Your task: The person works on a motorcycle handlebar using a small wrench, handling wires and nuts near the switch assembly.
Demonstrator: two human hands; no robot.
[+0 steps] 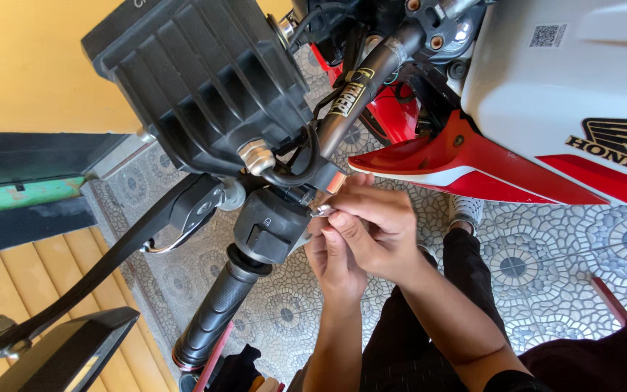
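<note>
Two hands meet just beside the black plastic handlebar switch housing (270,225): right hand (371,229) pinches a small silvery metal part (324,210) against it; left hand (332,258), fingers curled narrow, sits beneath

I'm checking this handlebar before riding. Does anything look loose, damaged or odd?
Nothing looks broken. Both hands, left hand and right hand, pinch a small metal part beside the black switch housing.

Bright, even daylight — soft shadows, slight glare on white tank (546,80), edges bent by wide lens, center sharp.
</note>
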